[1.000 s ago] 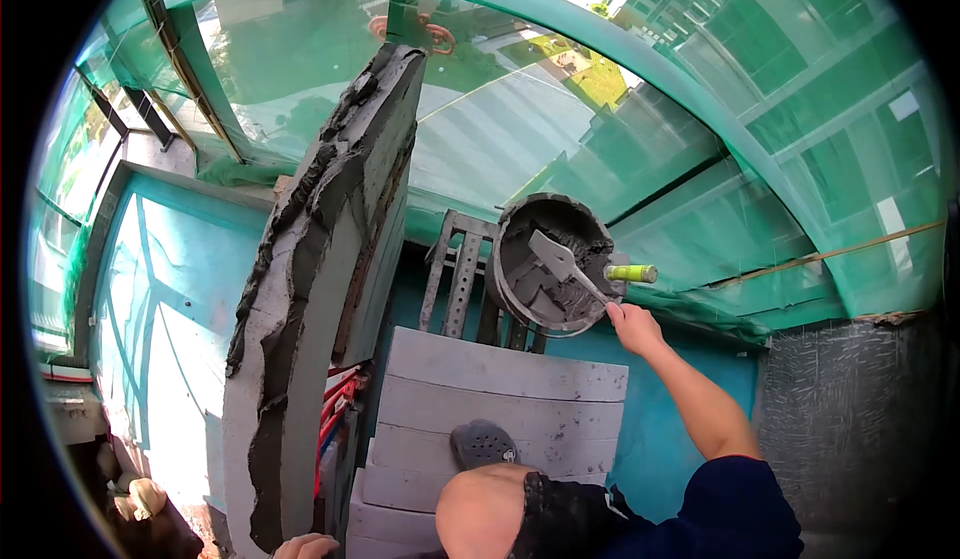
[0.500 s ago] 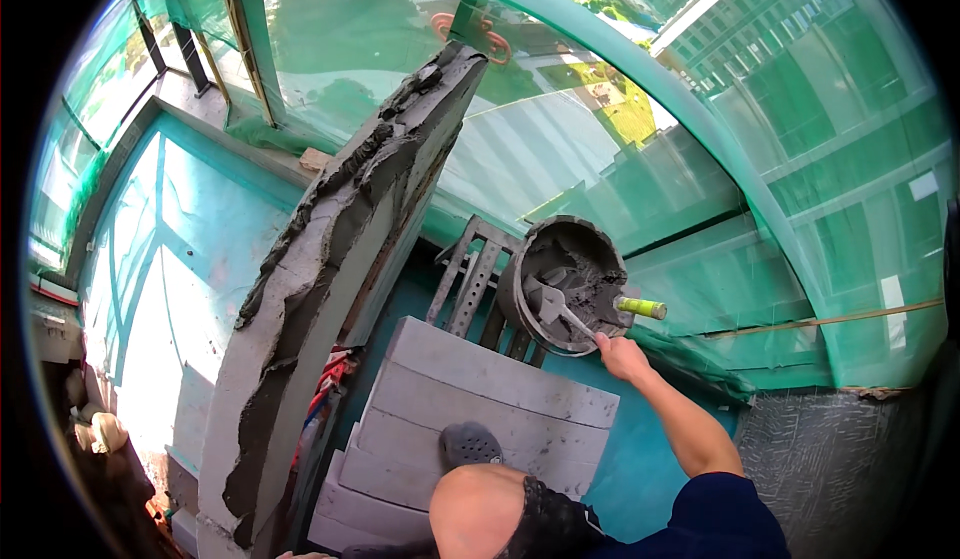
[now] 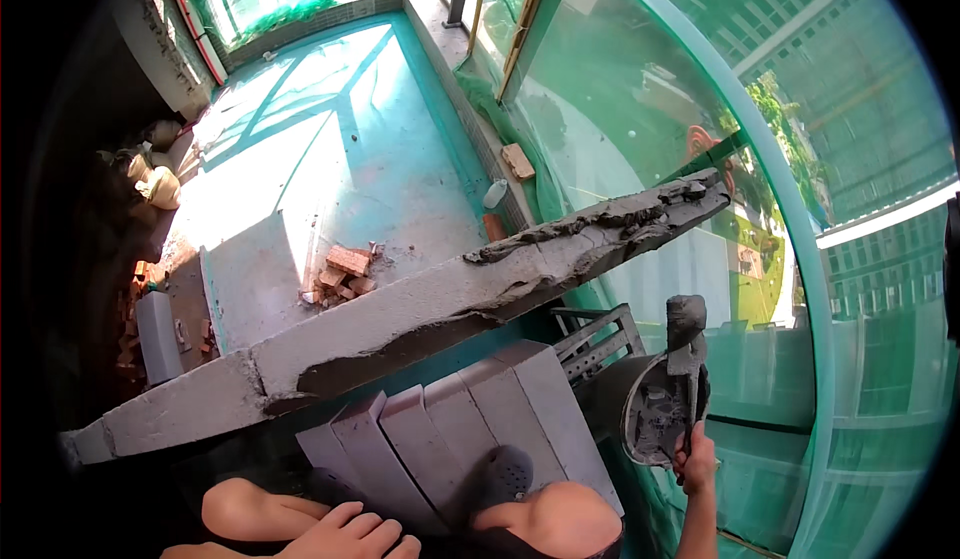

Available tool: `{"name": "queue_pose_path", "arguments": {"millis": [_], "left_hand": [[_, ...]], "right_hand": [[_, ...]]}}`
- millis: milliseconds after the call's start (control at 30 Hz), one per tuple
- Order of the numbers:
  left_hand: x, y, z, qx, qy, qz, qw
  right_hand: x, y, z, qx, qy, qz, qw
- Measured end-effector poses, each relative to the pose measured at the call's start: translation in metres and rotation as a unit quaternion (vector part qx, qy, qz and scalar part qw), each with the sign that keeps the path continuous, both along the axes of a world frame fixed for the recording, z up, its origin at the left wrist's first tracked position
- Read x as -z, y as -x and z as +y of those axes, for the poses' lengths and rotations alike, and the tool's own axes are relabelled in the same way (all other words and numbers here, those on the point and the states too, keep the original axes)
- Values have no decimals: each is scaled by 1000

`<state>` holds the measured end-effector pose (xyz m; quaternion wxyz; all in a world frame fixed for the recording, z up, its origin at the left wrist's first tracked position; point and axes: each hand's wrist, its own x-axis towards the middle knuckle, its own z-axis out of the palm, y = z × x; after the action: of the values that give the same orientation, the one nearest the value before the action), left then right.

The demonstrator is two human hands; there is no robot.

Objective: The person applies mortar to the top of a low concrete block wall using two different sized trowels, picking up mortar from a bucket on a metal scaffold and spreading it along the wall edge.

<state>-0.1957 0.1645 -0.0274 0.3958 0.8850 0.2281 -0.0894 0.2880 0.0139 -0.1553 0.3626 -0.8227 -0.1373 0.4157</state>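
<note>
My right hand [image 3: 695, 459] is wrapped round the handle of a trowel [image 3: 688, 362], which points away from me. A lump of grey mortar [image 3: 686, 319] sits on its blade. Below the blade is a round bucket [image 3: 628, 424] with mortar inside, its rim partly covered by the trowel. My left hand [image 3: 352, 535] lies by my left knee with fingers stretched out and nothing in them. Ahead of both hands, a wall of pale blocks [image 3: 350, 344] runs diagonally, with rough mortar [image 3: 590, 227] along its top toward the far right end.
Grey blocks [image 3: 455, 424] form a platform under my foot. A metal stand [image 3: 600, 339] is beside the bucket. Beyond the wall are broken bricks [image 3: 345, 271] on a blue-green floor [image 3: 420, 199] and a single brick [image 3: 518, 162] on the ledge. Green netting [image 3: 890, 359] hangs along the right.
My right hand has lifted the trowel out of the bucket with mortar on it. The view has turned left, showing more floor beyond the wall, and my left hand has come further into view.
</note>
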Motion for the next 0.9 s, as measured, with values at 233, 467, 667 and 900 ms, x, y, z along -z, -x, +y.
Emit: {"name": "queue_pose_path", "arguments": {"millis": [233,467,667,900], "left_hand": [[16,6,-15,-2,-70,21,997],[19,30,-33,9,-74,33,997],[22,43,-34,6,-60,30,998],[17,49,-33,28,-112,-12,993]], "right_hand": [[-121,34,195,-426,-90,-363,824],[-153,136,272,-577,-126,-641,490],[-143,165,266,-649,-110,-676,332],[-132,161,282,-663,-62,-675,317]]}}
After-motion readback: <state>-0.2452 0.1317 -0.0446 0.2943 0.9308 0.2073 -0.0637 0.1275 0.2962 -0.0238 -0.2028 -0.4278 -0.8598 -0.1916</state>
